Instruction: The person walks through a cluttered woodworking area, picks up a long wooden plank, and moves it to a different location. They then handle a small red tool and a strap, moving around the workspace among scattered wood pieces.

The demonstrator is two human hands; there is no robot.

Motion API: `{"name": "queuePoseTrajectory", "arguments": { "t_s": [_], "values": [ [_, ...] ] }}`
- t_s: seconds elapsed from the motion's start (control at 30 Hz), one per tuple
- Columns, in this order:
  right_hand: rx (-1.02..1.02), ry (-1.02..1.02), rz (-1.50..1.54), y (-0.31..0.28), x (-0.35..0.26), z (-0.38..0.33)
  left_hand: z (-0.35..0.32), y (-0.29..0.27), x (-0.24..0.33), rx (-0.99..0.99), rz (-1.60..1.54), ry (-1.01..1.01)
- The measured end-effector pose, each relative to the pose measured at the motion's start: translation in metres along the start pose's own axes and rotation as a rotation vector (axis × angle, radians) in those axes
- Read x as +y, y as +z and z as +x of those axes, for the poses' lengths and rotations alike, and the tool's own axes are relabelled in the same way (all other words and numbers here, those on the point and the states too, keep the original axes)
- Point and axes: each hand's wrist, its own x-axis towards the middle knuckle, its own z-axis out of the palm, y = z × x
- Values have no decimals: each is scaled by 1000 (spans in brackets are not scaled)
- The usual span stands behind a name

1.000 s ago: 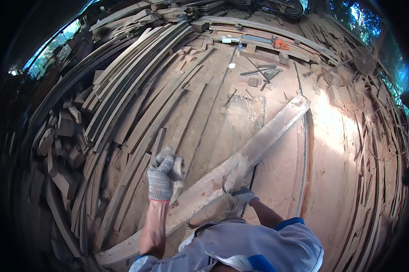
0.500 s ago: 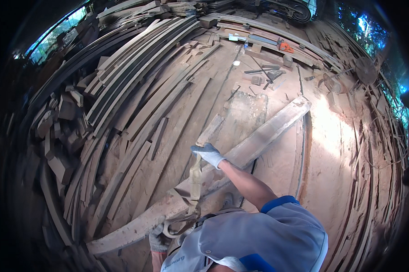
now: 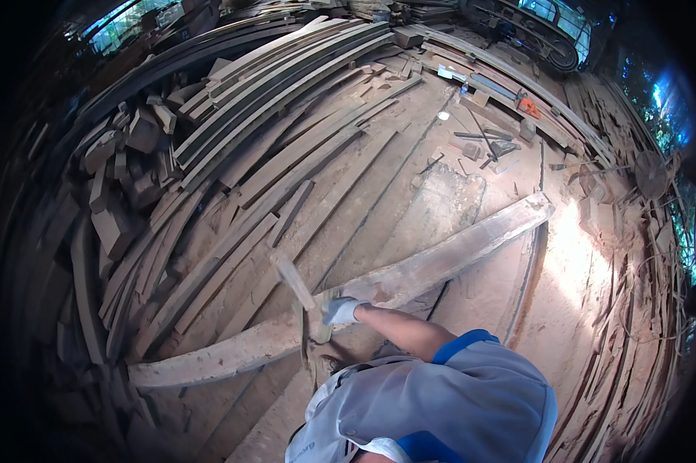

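Gloved right hand has drawn in over a long timber beam, so handling now centres there, apparently clutching a pale strip beside a short wooden piece, left hand not discernible.

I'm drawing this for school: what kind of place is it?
Probably a woodworking shed or small sawmill: there are stacked planks, an orange chainsaw and a heap of wood blocks.

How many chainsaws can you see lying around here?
1: an orange chainsaw on the boards toward the upper right, beyond the long beam by the right hand. Others could be hidden among the stacked wood.
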Motion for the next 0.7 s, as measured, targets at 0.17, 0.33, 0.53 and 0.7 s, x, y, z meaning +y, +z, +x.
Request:
{"name": "queuePoseTrajectory", "arguments": {
  "t_s": [0.17,0.33,0.53,0.7],
  "values": [
    [-135,-94,-36,30,57,-62,26,23,-4,-25,139,-41],
    [60,249,292,37,168,-151,50,60,14,-67,277,-41],
    [452,846,1128,94,272,-262,52,139,105,-65,801,242],
    [530,983,1447,137,307,-318,32,242,135,-121,1144,333]
  ]
}}
